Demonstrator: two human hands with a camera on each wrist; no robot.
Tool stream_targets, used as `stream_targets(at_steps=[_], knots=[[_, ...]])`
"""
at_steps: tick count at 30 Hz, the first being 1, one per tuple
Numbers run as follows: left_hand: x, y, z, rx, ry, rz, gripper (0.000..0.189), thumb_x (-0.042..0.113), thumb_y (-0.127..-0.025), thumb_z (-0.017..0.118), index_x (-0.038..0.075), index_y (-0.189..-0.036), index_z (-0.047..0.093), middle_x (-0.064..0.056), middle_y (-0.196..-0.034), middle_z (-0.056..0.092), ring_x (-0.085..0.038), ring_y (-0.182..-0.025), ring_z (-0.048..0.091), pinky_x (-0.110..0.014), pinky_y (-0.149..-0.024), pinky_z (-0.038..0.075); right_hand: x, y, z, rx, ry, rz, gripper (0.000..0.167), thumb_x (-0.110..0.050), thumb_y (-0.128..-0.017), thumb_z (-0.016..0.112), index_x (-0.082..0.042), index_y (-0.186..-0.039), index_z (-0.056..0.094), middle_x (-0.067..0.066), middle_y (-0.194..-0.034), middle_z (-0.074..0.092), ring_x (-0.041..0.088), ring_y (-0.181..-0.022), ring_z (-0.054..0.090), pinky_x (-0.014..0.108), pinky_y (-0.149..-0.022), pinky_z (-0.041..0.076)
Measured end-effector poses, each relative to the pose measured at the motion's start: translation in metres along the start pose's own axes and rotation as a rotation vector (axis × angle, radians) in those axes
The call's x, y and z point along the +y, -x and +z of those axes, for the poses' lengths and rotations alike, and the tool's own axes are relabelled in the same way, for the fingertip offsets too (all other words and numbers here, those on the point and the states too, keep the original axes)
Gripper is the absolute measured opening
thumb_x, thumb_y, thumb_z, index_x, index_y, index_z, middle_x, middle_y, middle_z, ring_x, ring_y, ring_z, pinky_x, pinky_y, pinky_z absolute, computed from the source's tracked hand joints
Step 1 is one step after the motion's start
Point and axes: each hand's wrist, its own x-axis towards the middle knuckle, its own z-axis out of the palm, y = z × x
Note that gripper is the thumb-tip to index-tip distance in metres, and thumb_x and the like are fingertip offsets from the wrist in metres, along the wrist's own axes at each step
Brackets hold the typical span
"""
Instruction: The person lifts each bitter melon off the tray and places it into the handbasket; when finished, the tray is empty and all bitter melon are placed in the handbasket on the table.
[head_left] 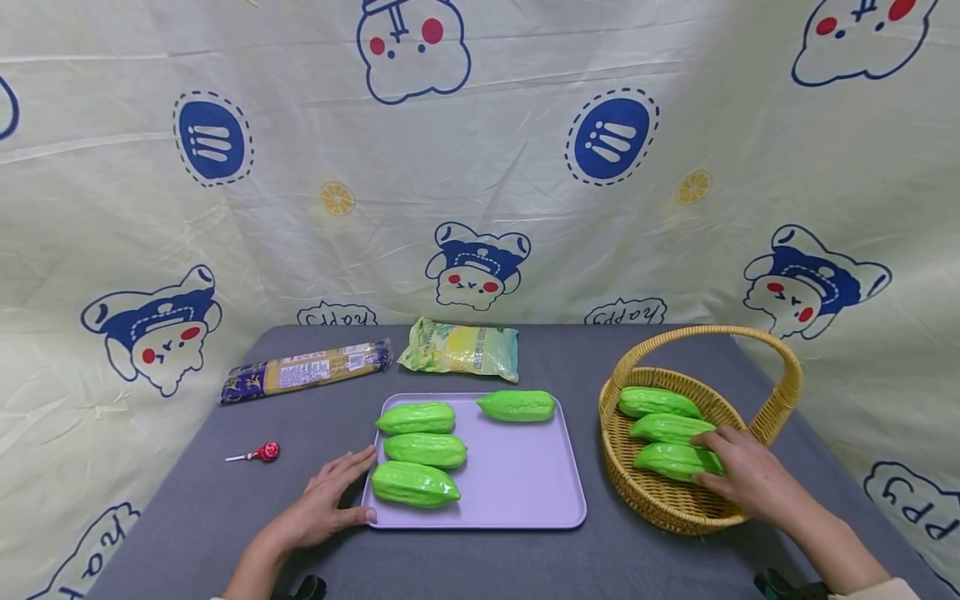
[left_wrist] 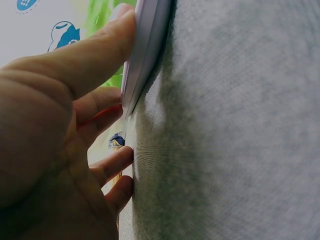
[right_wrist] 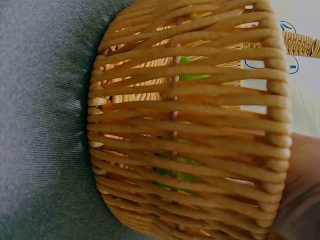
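My left hand rests at the left edge of a lilac tray, thumb and fingertips touching its rim, fingers fairly straight. Three green bitter melons lie along the tray's left side, the nearest bitter melon closest to that hand; another bitter melon lies at the back right. My right hand reaches into a wicker basket and grips the right end of the front bitter melon, thumb on the near side. Two more sit behind it. In the right wrist view, the basket wall hides the fingers.
Behind the tray lie a long pack of noodles and a green-yellow packet. A red lollipop is on the grey table to the left. The basket's tall handle arches over its opening. A printed cloth hangs behind.
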Motion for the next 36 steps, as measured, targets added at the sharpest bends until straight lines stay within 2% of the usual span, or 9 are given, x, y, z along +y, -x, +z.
stream_targets(at_steps=[14,20,28,36], knots=[[0.001,0.0,0.001,0.002,0.003,-0.006,0.081,0.043,-0.079,0.071,0.008,-0.144,0.039,-0.013,-0.153,0.034,-0.048,-0.138,0.026,-0.071,-0.102,0.019,-0.002,0.001,-0.001,0.002,-0.005,0.015,0.045,-0.028,-0.07,0.08,-0.005,-0.106,0.064,0.007,-0.091,0.058,0.024,-0.08,0.056,0.042,-0.064,0.046],[0.002,0.0,-0.001,-0.008,0.015,-0.018,0.08,0.042,-0.079,0.071,0.008,-0.144,0.038,-0.013,-0.153,0.033,-0.048,-0.138,0.025,-0.072,-0.103,0.018,-0.008,0.0,-0.011,0.025,-0.038,0.014,0.049,-0.029,-0.071,0.08,-0.004,-0.11,0.063,0.012,-0.099,0.061,0.032,-0.089,0.058,0.049,-0.072,0.048],[0.002,-0.001,-0.002,-0.02,0.017,-0.028,0.08,0.042,-0.079,0.071,0.008,-0.144,0.038,-0.013,-0.153,0.032,-0.047,-0.139,0.023,-0.072,-0.102,0.018,-0.027,-0.001,-0.028,0.077,-0.084,0.002,0.05,-0.032,-0.073,0.079,-0.008,-0.114,0.062,0.012,-0.105,0.062,0.034,-0.097,0.057,0.053,-0.078,0.046],[0.002,0.0,-0.001,-0.012,0.014,-0.016,0.08,0.042,-0.079,0.071,0.007,-0.144,0.038,-0.013,-0.153,0.033,-0.048,-0.138,0.024,-0.072,-0.102,0.019,-0.051,-0.003,-0.038,0.166,-0.068,-0.065,0.048,-0.03,-0.072,0.08,-0.01,-0.112,0.064,0.01,-0.103,0.063,0.032,-0.097,0.057,0.05,-0.078,0.047]])
